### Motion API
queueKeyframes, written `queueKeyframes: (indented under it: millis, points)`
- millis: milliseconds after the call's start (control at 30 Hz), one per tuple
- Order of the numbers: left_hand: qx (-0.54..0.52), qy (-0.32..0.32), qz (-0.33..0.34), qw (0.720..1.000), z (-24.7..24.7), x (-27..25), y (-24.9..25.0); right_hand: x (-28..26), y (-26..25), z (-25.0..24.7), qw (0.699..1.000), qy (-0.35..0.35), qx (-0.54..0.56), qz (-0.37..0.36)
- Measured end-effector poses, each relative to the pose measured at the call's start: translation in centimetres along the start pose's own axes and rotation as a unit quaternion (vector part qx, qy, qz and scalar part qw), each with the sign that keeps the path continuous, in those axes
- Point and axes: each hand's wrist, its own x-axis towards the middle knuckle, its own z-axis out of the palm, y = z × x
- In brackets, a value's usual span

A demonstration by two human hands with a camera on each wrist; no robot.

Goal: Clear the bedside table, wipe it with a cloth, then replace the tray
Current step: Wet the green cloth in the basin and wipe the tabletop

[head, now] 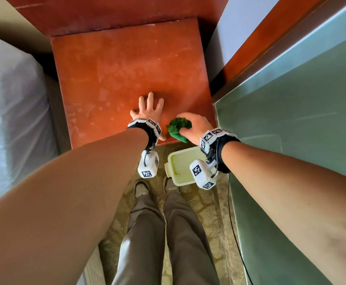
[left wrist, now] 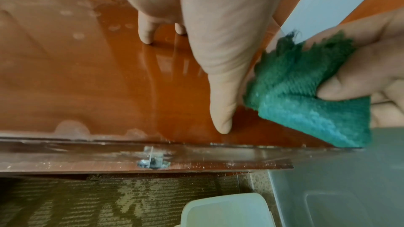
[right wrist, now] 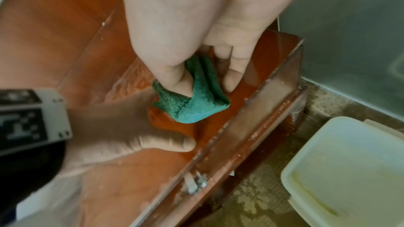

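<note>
The bedside table (head: 126,64) has a glossy red-brown top with pale smears and spots. My left hand (head: 148,109) lies flat on it near the front edge, fingers spread and straight (left wrist: 220,82). Just to its right, my right hand (head: 195,126) grips a bunched green cloth (head: 178,128) against the front right corner of the top. The cloth (left wrist: 306,92) is folded over under my thumb and fingers (right wrist: 196,99). A pale cream tray (head: 180,163) lies on the carpet in front of the table, partly behind my right wrist (right wrist: 341,167).
A bed with white bedding (head: 11,112) stands close on the left. A grey-green panel (head: 301,130) runs along the right, meeting the table's corner. My shoes (head: 141,188) stand on patterned carpet beside the tray. A broken metal fitting (left wrist: 153,161) shows on the table's front face.
</note>
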Motion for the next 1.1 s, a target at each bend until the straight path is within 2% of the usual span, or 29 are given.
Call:
queueKeyframes:
  millis: [267,433,567,767,900,1100]
  points:
    - [-0.156,-0.009,0.047,0.987,-4.6,-1.6,-1.7,1.7,-3.5,-4.1,0.994,-0.004,0.108,-0.003]
    - [-0.352,-0.008,0.063,0.934,-8.1,-3.5,-2.0,1.9,-5.9,-7.2,0.993,-0.035,0.111,-0.028]
    - [-0.411,-0.002,0.080,0.908,-10.3,-4.3,-2.5,2.6,-7.6,-8.4,0.984,-0.079,0.158,-0.011]
    - [-0.453,0.020,0.077,0.888,-11.2,-4.1,-4.5,3.7,-10.7,-8.5,0.967,-0.091,0.240,-0.004]
    - [-0.473,0.014,0.073,0.878,-10.8,-3.4,-6.4,4.0,-12.6,-8.0,0.980,-0.054,0.187,-0.033]
    - [-0.402,-0.034,0.089,0.911,-11.8,-2.1,-9.2,4.5,-15.1,-7.3,0.991,0.001,0.131,-0.024]
